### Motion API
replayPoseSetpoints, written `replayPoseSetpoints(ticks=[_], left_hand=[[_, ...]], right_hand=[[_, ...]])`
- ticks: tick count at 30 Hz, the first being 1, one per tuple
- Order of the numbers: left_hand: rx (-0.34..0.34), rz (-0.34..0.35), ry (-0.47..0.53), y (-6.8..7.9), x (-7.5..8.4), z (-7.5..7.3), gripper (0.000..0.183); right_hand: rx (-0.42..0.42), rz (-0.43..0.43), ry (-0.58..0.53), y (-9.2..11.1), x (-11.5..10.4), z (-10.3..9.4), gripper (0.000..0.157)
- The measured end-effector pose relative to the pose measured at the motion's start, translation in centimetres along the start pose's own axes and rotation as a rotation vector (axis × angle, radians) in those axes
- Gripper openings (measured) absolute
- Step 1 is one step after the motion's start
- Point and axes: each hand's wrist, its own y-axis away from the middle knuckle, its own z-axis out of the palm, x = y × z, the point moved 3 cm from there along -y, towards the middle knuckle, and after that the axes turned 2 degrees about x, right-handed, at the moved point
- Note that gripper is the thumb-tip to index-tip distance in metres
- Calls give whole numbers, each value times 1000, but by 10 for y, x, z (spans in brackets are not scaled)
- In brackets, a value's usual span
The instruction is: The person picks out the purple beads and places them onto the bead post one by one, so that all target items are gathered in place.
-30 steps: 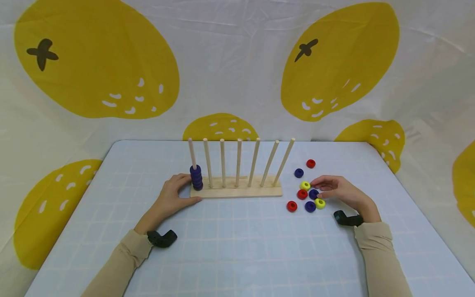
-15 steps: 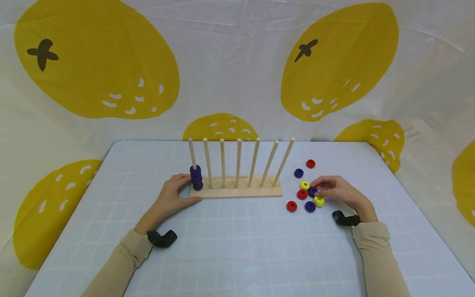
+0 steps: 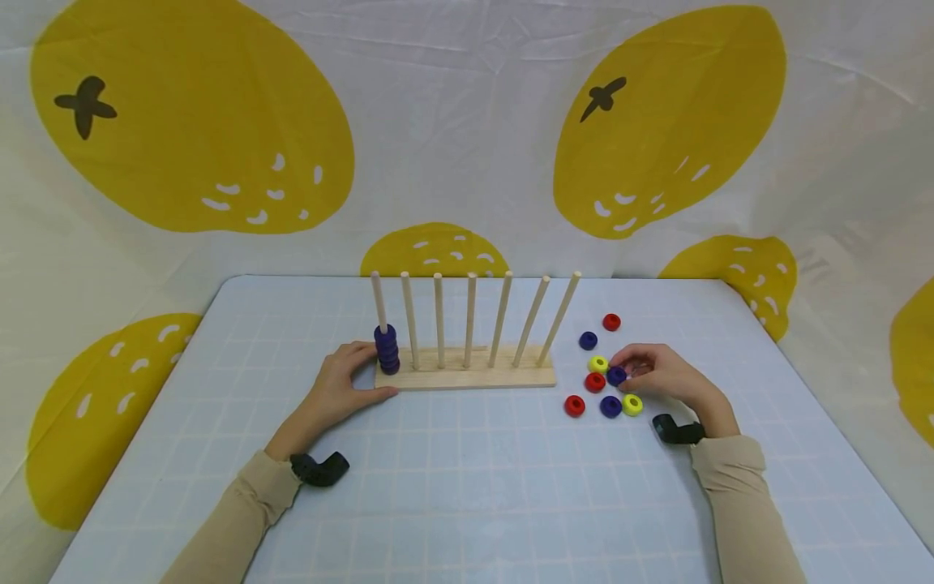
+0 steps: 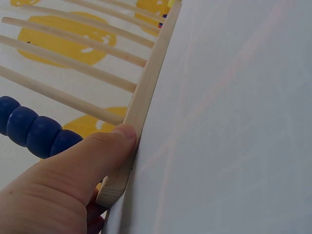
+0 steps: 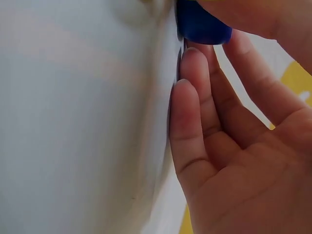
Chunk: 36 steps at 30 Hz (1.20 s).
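Right grip [image 3: 670, 381] with blue bead [image 3: 616, 375] between thumb [image 5: 265, 15] and fingers [image 5: 258, 78]

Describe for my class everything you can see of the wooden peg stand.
The wooden peg stand looks like pale, unpainted wood: a long, flat base carrying seven slim round pegs in one row. End grain shows at its left end. It sits upright on the table, long side facing the person. A stack of dark blue beads fills the lower part of the leftmost peg; the other six are bare. The left hand grips the left end, thumb along the front edge.
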Motion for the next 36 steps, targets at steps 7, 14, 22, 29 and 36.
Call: replayPoseSetpoints(ticks=[7, 14, 22, 29, 36], left_hand=[[8, 14, 0, 1, -1, 1, 66], [10, 19, 7, 1, 1, 1, 65], [13, 28, 2, 0, 0, 1, 64], [10, 23, 3, 0, -1, 1, 64], [4, 17, 7, 0, 0, 0, 65]], right_hand=[[2, -14, 24, 0, -3, 1, 33], [1, -16, 27, 1, -1, -1, 32], [20, -21, 17, 7, -8, -4, 31], [29, -39, -27, 8, -11, -6, 33], [73, -40, -54, 8, -14, -9, 34]])
